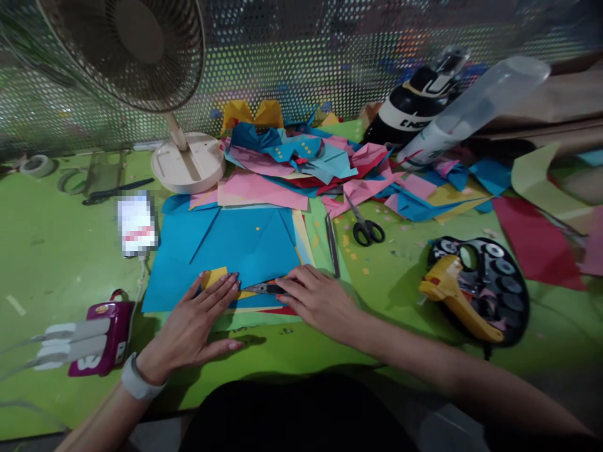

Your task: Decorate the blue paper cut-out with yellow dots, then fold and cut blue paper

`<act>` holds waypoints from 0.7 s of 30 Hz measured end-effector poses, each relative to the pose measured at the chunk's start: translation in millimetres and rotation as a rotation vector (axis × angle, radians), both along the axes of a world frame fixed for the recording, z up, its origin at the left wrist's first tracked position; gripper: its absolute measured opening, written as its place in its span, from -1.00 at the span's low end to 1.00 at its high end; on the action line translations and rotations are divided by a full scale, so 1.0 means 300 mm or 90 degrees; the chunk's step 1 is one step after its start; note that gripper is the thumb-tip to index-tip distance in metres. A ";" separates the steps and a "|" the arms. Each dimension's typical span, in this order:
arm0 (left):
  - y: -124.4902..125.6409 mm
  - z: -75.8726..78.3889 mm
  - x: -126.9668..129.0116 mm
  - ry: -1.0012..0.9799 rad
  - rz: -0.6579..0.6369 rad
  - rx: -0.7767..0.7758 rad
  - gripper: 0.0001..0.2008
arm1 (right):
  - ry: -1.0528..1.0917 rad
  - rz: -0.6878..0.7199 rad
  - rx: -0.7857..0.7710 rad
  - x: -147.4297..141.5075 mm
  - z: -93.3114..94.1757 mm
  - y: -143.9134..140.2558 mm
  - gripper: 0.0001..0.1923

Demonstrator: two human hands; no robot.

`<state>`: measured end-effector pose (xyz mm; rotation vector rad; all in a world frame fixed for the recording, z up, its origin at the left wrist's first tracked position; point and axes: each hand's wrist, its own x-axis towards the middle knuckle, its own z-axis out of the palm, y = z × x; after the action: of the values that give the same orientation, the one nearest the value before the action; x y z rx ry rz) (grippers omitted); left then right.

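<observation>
My left hand (200,326) lies flat with its fingers stretched out, pressing a small yellow paper piece (215,275) down on a large blue sheet (235,242). In my right hand (323,301) is a utility knife (266,288), grey with some orange. Its pointed tip is directed left, at the yellow paper near my left fingertips. My right fingers cover most of its handle. More coloured sheets show from under the blue one, including a red sheet (282,311). To the right of the stack lie tweezers (332,246) and black-handled scissors (368,231).
Behind the stack is a heap of folded coloured paper (292,154) and a white fan (188,166). At left are a phone (136,223) and a purple power adapter (106,339) with cables. A yellow glue gun (452,295) rests on a black tray (513,314) at right, near bottles (405,116).
</observation>
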<state>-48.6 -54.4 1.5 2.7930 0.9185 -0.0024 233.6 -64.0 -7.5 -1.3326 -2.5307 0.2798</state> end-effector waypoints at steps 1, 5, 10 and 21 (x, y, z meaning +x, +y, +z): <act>0.001 0.000 -0.001 0.001 0.001 -0.001 -0.12 | 0.000 0.005 -0.002 -0.001 0.000 0.002 -0.73; 0.001 -0.003 -0.003 0.005 -0.002 0.000 -0.11 | 0.014 0.022 -0.009 0.003 -0.003 0.010 -0.73; -0.001 0.006 0.002 -0.031 0.019 -0.015 -0.02 | 0.019 0.012 -0.006 0.004 -0.009 0.013 -0.71; -0.001 0.002 -0.002 -0.032 0.015 0.002 -0.05 | 0.054 0.091 -0.050 0.015 0.015 0.002 -0.71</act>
<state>-49.3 -54.8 1.9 2.7721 0.9397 0.0722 237.9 -63.3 -3.1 -1.1416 -2.5708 0.4597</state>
